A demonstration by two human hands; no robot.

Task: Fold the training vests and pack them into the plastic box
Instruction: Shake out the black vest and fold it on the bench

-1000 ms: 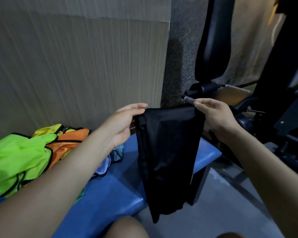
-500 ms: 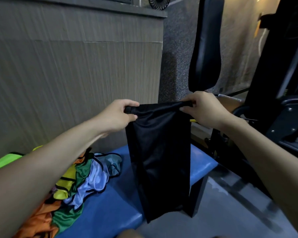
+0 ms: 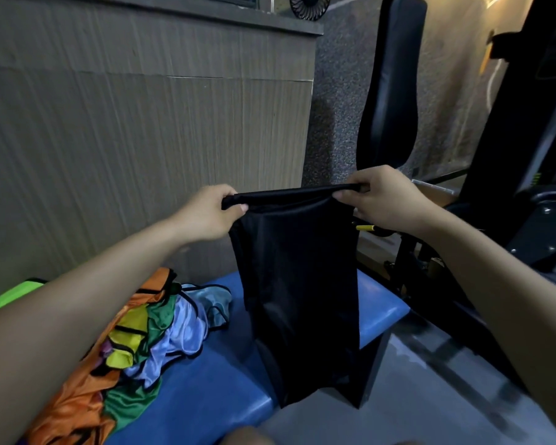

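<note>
While both hands hold it up, the black vest [image 3: 297, 284] hangs in the air above the blue counter [image 3: 212, 390], its top edge stretched nearly level between them. The left hand [image 3: 211, 213] pinches the left end of that edge, thumb and curled fingers closed on the bunched fabric. The right hand [image 3: 382, 199] grips the right end the same way, fingers wrapped over the hem. From there the vest drops in a long narrow panel, folded lengthwise, and its lower end hangs past the front edge of the counter toward the grey floor [image 3: 430, 396].

Left of the hanging vest, a loose pile of vests [image 3: 142, 342] lies on the counter: orange, green, yellow and pale blue pieces with dark trim, and a bright lime one at the far left edge. Behind the counter stands a ribbed grey-brown wall [image 3: 142, 139]. Right of the black vest rises a black padded backrest [image 3: 390, 75] of a gym machine, with dark metal framing beside it. A small black fan [image 3: 308, 6] sits on the ledge above the wall.

No readable writing, label or brand shows on the vest or anything around it.
</note>
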